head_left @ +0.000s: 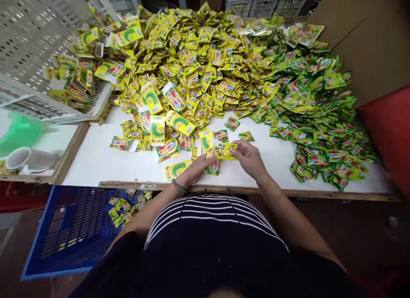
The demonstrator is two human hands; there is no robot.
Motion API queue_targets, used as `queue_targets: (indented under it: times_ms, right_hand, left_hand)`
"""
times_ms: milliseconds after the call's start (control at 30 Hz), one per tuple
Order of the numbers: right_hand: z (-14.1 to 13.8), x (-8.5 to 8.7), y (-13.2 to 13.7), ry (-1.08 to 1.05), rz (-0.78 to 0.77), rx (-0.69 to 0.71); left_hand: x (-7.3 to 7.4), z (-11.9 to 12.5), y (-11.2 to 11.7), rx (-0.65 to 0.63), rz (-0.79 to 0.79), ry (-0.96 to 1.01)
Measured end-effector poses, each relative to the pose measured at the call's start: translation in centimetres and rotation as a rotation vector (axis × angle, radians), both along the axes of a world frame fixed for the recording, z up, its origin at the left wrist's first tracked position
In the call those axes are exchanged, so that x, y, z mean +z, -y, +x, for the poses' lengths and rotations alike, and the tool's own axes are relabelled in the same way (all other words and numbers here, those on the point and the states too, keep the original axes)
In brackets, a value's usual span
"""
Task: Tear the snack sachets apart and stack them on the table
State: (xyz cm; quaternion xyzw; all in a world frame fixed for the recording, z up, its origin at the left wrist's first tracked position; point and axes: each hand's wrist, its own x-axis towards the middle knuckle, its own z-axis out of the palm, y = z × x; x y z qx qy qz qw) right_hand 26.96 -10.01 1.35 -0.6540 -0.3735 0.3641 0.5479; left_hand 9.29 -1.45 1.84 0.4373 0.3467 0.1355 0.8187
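Near bench [278, 166] front: right hand [250, 159] pinches yellow packet [225, 151] — probably light, slick; hold by end. Left hand [197, 169] blurred — can't tell grip.

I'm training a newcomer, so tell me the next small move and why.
Probably bring the yellow packet toward the left hand: the right hand pinches its right end, and the left hand is close by its other end.

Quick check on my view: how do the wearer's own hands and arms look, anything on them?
Both the left hand and right hand are ungloved. A dark, beaded bracelet circles the left wrist; the right wrist has nothing on it. Dark sleeves leave both forearms bare.
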Motion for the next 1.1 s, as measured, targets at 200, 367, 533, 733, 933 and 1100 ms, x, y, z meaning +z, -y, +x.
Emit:
queue_targets:
  times_ms: [200,367,533,733,933,1100]
  right_hand:
    - [0.6,-0.5,-1.4,0.069,0.027,-0.003]
    - [2.5,0.5,-1.8,0.254,-0.076,0.293]
    - [3.0,1.1,-1.8,0.303,-0.156,0.457]
    - [2.7,1.3,-2.1,0.314,-0.177,0.482]
    - [1.1,0.7,-2.5,0.254,-0.126,0.349]
    - [2.3,-0.8,-5.8,0.434,-0.247,0.009]
  left_hand:
    - [-1.0,-0.3,-0.3,-0.078,0.242,-0.137]
    - [-0.6,-0.8,-0.1,-0.096,0.076,-0.043]
    - [-0.4,-0.8,0.5,0.005,0.009,0.001]
    - [0.0,-0.8,0.8,0.060,0.116,0.006]
    - [-0.2,-0.8,0.6,0.148,0.077,-0.052]
    - [0.1,-0.7,0.4,0.204,-0.058,-0.068]
